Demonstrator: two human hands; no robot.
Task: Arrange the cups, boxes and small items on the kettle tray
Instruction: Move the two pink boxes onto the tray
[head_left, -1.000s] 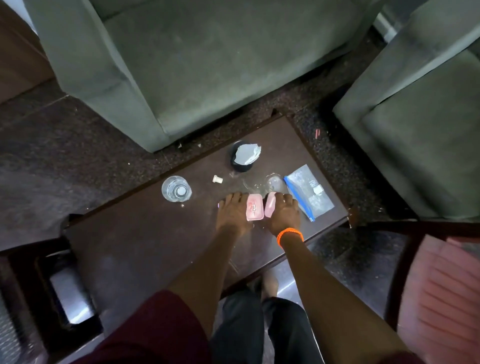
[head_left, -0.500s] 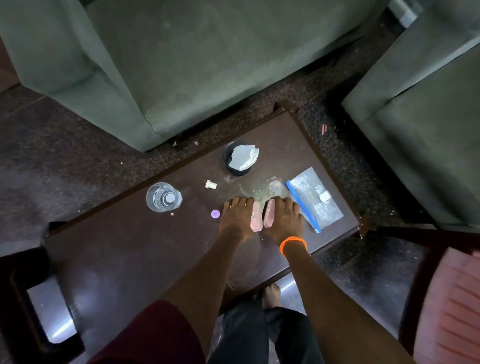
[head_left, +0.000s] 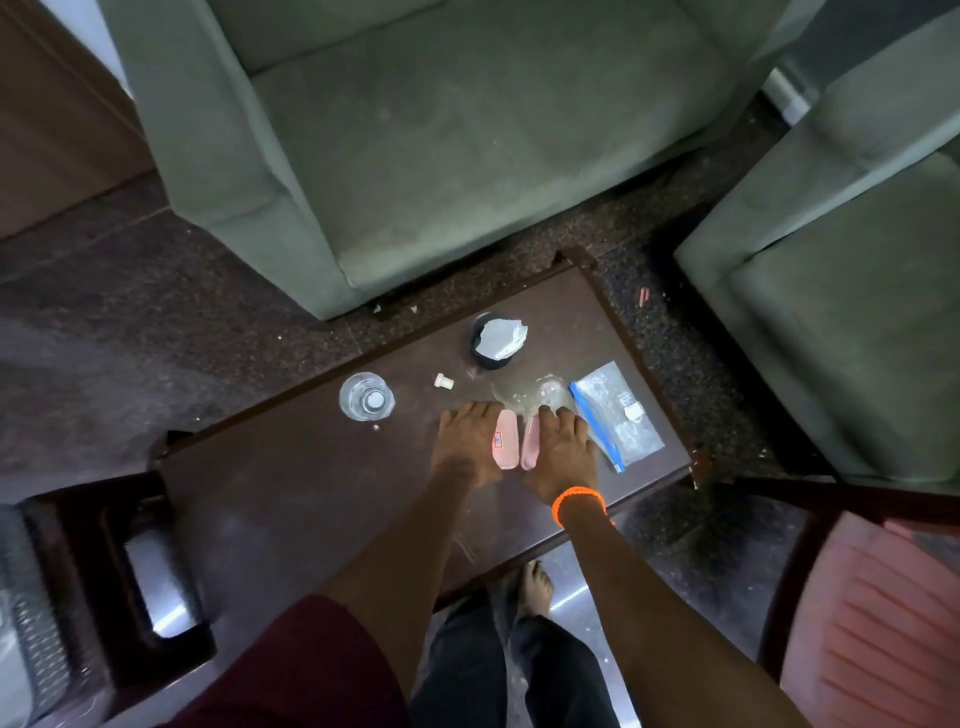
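Left hand (head_left: 465, 447) and right hand (head_left: 558, 449) each grip a pink box half (head_left: 505, 447)

Purple cap gone from view beside left hand (head_left: 464, 447); pink packets (head_left: 505, 446) tipped flatter.

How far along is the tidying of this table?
Early. Nothing looks arranged yet; no tray is clearly visible. In hand: left hand and right hand each press a pink box on the table. Left: glass, dark cup, white cap, plastic bag.
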